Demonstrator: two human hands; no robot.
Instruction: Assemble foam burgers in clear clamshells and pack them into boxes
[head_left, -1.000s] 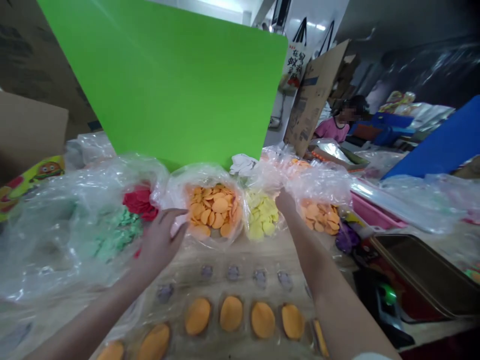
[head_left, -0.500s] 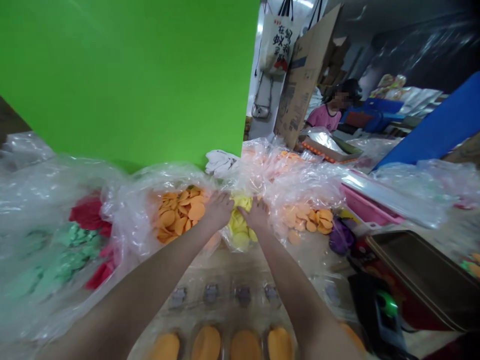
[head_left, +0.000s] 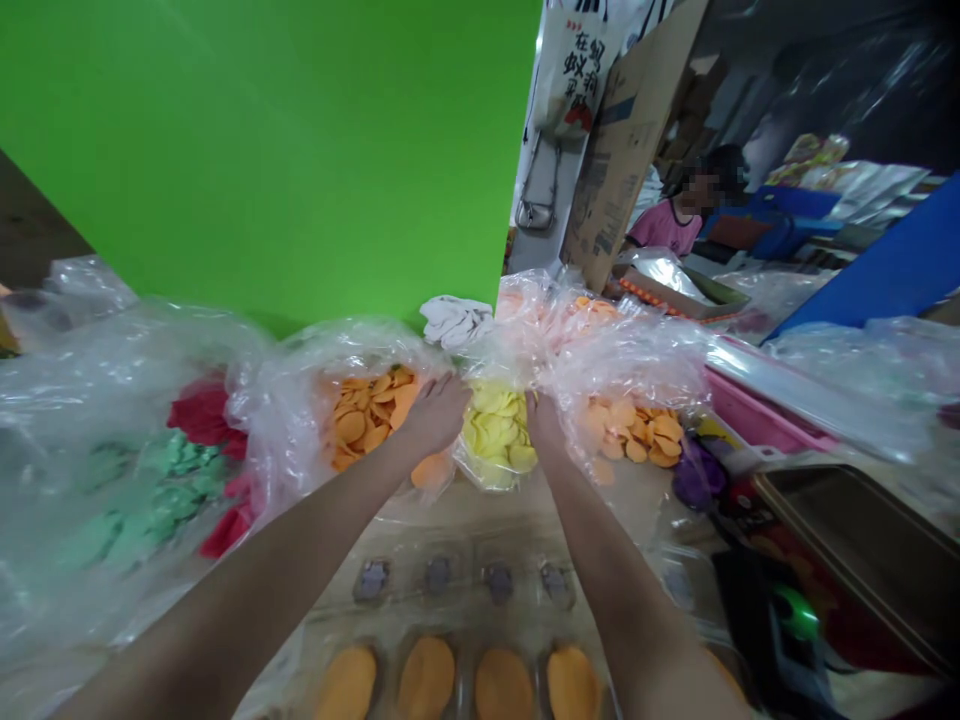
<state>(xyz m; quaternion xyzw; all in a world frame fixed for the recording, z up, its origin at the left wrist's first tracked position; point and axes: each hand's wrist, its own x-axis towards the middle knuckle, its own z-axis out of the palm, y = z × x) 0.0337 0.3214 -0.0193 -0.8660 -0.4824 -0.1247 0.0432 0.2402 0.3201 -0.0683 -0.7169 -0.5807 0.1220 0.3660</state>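
Observation:
A clear plastic bag of thin yellow pieces (head_left: 498, 425) lies between my two hands. My left hand (head_left: 439, 412) rests on the plastic at its left side, fingers stretched forward and holding nothing visible. Against the bag's right side is my right hand (head_left: 545, 425); its fingers are blurred and partly hidden, so their grip does not show. Left of my left hand, another bag holds orange oval pieces (head_left: 367, 415), and a single orange oval (head_left: 432, 471) shows below the hand. Smaller orange pieces (head_left: 637, 430) lie in plastic right of my right hand.
Nearer me is a clear moulded tray (head_left: 469, 625) with orange ovals and small grey parts in its hollows. Green pieces (head_left: 161, 490) and red pieces (head_left: 201, 410) lie under plastic at left. A green panel (head_left: 262, 170) stands behind. A dark-topped box (head_left: 862, 550) is at right; a person (head_left: 667, 225) sits beyond.
My hands have moved apart, off the yellow pieces to either side, and more of the yellow shows. The whole view has shifted slightly.

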